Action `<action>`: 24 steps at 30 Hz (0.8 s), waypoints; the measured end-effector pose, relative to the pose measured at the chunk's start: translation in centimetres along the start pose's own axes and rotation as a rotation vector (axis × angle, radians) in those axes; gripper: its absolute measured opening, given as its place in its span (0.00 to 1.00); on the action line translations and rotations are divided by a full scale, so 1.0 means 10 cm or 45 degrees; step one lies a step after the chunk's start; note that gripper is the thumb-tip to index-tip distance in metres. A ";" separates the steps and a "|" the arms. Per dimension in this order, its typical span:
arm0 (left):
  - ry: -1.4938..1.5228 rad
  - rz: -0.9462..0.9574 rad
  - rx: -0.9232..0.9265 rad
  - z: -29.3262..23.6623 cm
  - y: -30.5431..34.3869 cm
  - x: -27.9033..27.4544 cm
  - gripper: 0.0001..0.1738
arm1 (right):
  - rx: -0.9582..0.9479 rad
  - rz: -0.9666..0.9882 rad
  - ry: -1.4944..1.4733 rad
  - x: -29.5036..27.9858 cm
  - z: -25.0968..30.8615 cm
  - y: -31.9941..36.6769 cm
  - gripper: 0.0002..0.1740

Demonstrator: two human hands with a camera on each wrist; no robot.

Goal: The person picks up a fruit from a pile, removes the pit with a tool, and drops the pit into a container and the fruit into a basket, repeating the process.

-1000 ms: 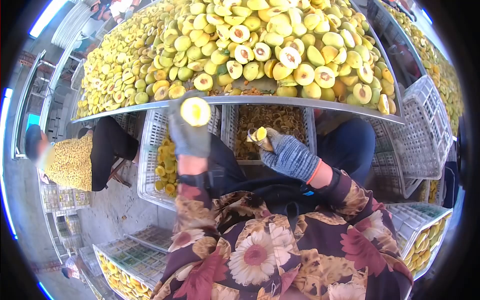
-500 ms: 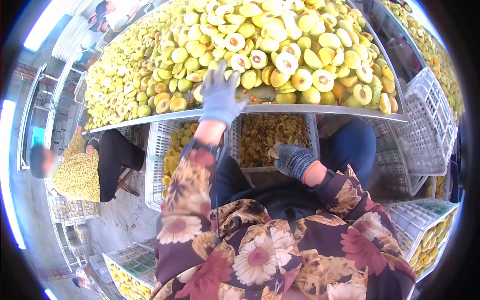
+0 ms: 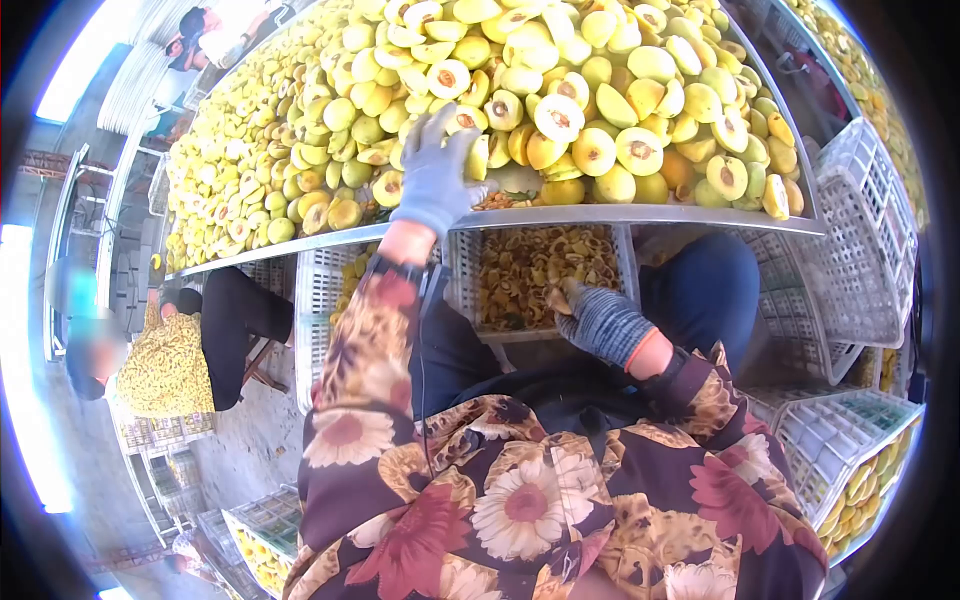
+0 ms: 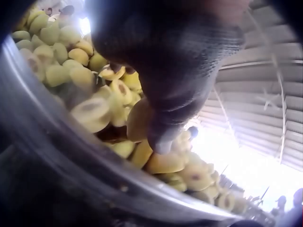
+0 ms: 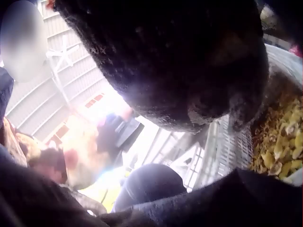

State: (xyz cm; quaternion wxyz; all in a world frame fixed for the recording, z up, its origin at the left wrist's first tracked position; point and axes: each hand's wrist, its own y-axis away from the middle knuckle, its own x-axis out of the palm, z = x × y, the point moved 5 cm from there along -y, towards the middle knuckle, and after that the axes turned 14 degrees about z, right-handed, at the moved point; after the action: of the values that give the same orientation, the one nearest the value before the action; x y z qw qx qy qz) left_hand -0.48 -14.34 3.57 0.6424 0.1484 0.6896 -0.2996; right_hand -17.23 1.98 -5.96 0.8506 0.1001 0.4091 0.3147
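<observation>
My gloved left hand (image 3: 437,175) reaches over the near edge of a heap of halved yellow peaches (image 3: 330,120), fingers extended and thumb apart. A peach half (image 3: 478,157) lies between its fingers and thumb. In the left wrist view the thumb side of the glove is right against a peach half (image 4: 137,120). My right hand (image 3: 610,325), in a grey knitted glove, is curled low over a crate of brownish scraps (image 3: 530,262). Brown shows at its fingertips (image 3: 560,297); the small curved metal tool seen there earlier is hidden inside the grip. The right wrist view is mostly dark glove (image 5: 189,71).
A metal rim (image 3: 650,213) borders the heap. Beneath it, left of the scraps, stands a white crate (image 3: 312,290) with fruit. Stacked crates (image 3: 865,230) stand at right, another fruit-filled crate (image 3: 850,450) below them. A seated person (image 3: 165,365) is at left.
My left hand held a bright peach half over the left crate; it then moved up to the heap without it. A yellow piece at the right hand's tool is gone, and that hand has drawn back slightly.
</observation>
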 end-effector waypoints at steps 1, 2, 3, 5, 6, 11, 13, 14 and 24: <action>0.604 0.055 -0.049 -0.01 0.08 -0.04 0.43 | 0.008 -0.045 -0.093 -0.09 0.03 0.03 0.18; 1.209 0.112 -0.105 -0.03 0.20 -0.04 0.43 | -0.087 -0.213 -0.095 -0.20 0.09 0.07 0.18; 1.816 0.160 -0.169 -0.08 0.34 -0.02 0.43 | -0.187 -0.373 -0.095 -0.28 0.16 0.12 0.18; 2.153 0.171 -0.191 -0.23 0.59 -0.07 0.42 | -0.372 -0.723 -0.025 -0.48 0.35 0.23 0.17; 2.320 0.176 -0.196 -0.30 0.69 -0.08 0.42 | -0.455 -0.916 0.043 -0.57 0.52 0.29 0.17; 2.494 0.032 0.005 -0.65 0.95 -0.20 0.41 | -0.228 -0.700 0.176 -0.52 0.82 0.26 0.17; 2.450 -0.072 -0.079 -0.70 0.99 -0.19 0.38 | -0.215 -0.513 0.321 -0.40 0.89 0.26 0.17; 2.506 -0.126 -0.127 -0.73 1.01 -0.15 0.38 | -0.259 -0.512 0.363 -0.31 0.86 0.23 0.17; 1.771 -0.230 -0.187 -0.71 1.15 -0.12 0.22 | -0.200 -0.435 0.089 -0.36 1.00 0.08 0.21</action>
State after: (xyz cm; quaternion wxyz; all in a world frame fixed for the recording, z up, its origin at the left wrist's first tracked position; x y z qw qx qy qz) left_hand 0.81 -0.91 2.12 0.0336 0.2037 0.9684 -0.1401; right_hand -11.69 1.28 3.07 0.8820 -0.0485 0.4238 0.2001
